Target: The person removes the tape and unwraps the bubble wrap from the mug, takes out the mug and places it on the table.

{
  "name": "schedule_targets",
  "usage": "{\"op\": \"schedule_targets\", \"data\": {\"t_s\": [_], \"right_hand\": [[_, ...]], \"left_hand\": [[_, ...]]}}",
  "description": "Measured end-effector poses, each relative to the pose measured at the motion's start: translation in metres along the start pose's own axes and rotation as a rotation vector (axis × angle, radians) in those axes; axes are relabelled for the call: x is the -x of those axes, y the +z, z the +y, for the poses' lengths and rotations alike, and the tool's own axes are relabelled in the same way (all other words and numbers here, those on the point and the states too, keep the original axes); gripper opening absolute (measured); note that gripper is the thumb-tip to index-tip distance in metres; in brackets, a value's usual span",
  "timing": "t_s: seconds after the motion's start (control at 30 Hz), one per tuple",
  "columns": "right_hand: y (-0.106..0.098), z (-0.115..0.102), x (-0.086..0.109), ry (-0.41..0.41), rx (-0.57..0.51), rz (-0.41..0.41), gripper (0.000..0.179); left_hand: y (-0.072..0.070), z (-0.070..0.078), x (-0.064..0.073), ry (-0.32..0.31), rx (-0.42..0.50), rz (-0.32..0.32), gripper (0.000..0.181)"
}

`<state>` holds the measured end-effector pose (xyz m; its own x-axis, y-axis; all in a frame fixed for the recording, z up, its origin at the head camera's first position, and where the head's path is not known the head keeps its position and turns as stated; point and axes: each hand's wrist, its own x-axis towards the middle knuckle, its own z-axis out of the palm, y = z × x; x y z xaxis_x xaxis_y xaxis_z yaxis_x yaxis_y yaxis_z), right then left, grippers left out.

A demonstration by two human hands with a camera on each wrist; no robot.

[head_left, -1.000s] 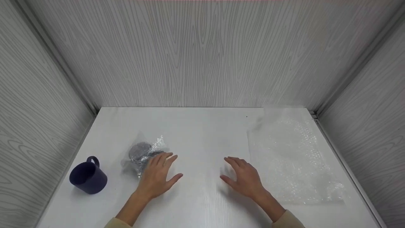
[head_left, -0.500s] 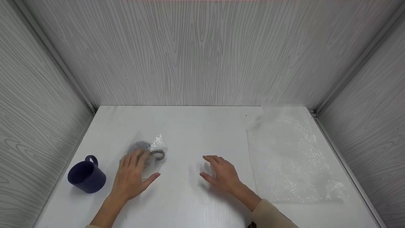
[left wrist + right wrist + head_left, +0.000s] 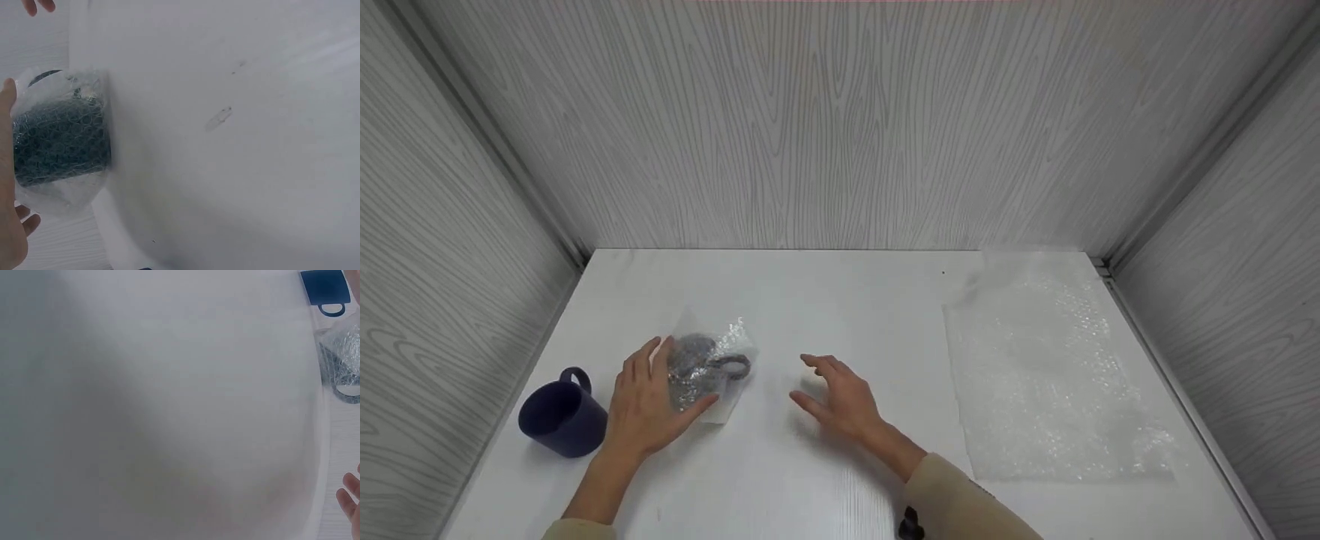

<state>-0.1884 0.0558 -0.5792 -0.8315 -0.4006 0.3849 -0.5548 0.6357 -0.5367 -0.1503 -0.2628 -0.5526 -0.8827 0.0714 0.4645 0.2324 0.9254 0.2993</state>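
Head view: the white worktop point(image 3: 847, 300) carries a dark bubble-wrapped mug point(image 3: 690, 379) in its left half, between the two hands and well in from the left edge. A ring-shaped handle point(image 3: 744, 367) shows through the clear wrap on the side towards the right edge.

The left hand point(image 3: 643, 412) is at the mug's left side, its fingers extended beside the wrap and its thumb held well apart, reaching over the near side. Left wrist view shows the mug between thumb and fingers; whether the skin presses the plastic cannot be told. The right hand point(image 3: 840, 405) hovers near the middle of the worktop, thumb and fingers apart and holding nothing.

Close to the left edge stands an upright dark blue mug point(image 3: 574, 431), handle towards the far edge, just beside the left hand. Along the right edge a large bubble wrap sheet point(image 3: 1057, 382) lies spread flat, its far end reaching the far right corner.

Beige sleeves cover both forearms; on the right sleeve point(image 3: 960, 506) sits a small black shape, too unclear to make out. Grey wood-grain panels point(image 3: 840, 127) rise behind the far edge and at both sides.
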Motion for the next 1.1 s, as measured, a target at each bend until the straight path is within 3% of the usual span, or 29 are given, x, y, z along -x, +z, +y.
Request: {"op": "schedule_targets", "data": {"t_s": [0.17, 0.5, 0.83, 1.1], "right_hand": [[0.011, -0.011, -0.012, 0.023, -0.119, 0.003, 0.056], [0.029, -0.017, -0.020, 0.045, -0.047, -0.076, 0.059], [0.031, -0.032, -0.031, -0.051, 0.014, -0.039, 0.062], [0.034, -0.041, -0.033, -0.052, 0.072, -0.012, 0.065]], "left_hand": [[0.000, -0.001, 0.000, -0.057, 0.031, -0.029, 0.111], [0.003, 0.000, 0.002, -0.086, 0.059, -0.025, 0.101], [0.003, 0.004, 0.001, -0.084, 0.080, -0.009, 0.096], [0.004, 0.011, 0.003, -0.057, 0.088, 0.007, 0.093]]}}
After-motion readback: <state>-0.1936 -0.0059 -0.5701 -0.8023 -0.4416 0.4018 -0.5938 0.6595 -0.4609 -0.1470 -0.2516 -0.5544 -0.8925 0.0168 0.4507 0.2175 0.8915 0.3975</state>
